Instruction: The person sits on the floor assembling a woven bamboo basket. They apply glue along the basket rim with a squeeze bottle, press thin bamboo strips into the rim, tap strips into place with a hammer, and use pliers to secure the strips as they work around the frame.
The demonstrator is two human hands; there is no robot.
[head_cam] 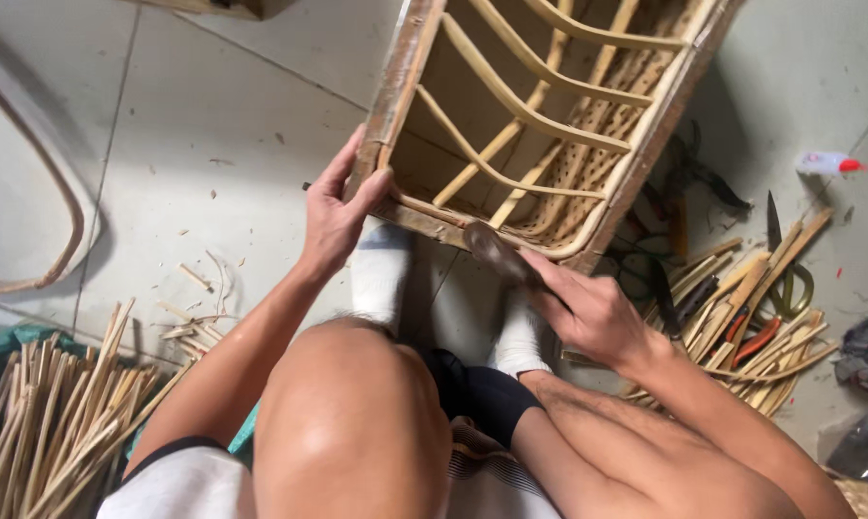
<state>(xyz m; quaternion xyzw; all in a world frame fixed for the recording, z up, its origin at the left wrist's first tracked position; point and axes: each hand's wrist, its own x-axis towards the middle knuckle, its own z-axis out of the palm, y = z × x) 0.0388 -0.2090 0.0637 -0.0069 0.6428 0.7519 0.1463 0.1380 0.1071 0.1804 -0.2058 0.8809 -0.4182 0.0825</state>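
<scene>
1. Rattan and cane make up the frame (539,115), a box-like piece with curved ribs and a woven panel on its far side; it stands tilted on the tiled floor (213,115), just in front of the person's white-socked feet (381,274).
2. The left hand (342,207) is clamped on the frame's near left corner, thumb over the front rail and fingers behind the upright, steadying it.
3. The right hand (587,308) is closed round the handle of a dark tool (491,252), which seems to be a small hammer; its head sits at the frame's lower front rail.
4. To do this step well, the person would likely keep the left hand firm and clear of the spot being worked, brace the frame against the feet, and use short, controlled moves, since thin cane can split.
5. Hard to make out: the tool's head is blurred, so its exact kind and whether it touches the rail cannot be told. No nail or binding is visible.
6. The frame's top is cut off by the upper edge, and the knee (352,423) hides part of the floor.
7. Cane strips (49,423) lie in a bundle at the left; a heap of sticks with pliers and blades (751,317) lies at the right, its items overlapping.
</scene>
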